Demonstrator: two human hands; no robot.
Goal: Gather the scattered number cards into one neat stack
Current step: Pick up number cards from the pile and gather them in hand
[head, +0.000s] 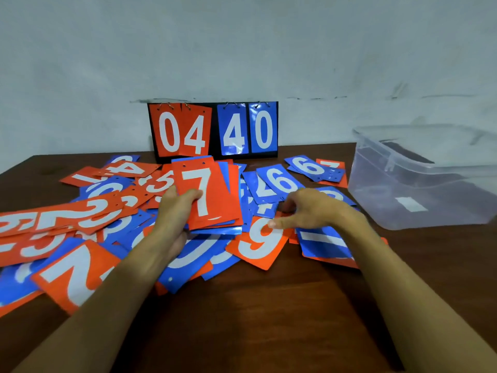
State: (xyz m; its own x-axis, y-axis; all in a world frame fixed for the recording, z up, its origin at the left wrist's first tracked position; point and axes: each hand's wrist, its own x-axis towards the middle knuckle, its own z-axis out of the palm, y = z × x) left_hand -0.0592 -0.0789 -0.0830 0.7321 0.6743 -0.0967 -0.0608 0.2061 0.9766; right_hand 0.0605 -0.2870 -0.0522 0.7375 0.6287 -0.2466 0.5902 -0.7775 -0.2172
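Note:
Red and blue number cards lie scattered across the brown table (255, 313). My left hand (174, 208) holds a stack of cards (212, 200) tilted up off the pile, its thumb across the top card, a red 7. My right hand (306, 208) reaches over the loose cards to the right of the stack, fingers curled, with the thumb tip on a red 9 card (258, 246). A blue 6 card (279, 179) lies just behind that hand. Whether the right hand pinches a card I cannot tell.
A flip scoreboard (212, 130) reading 04 40 stands against the wall at the back. A clear plastic tub (419, 179) sits at the right. More cards spread toward the left edge, among them a large red 2 card (72, 273). Bare wood shows in front.

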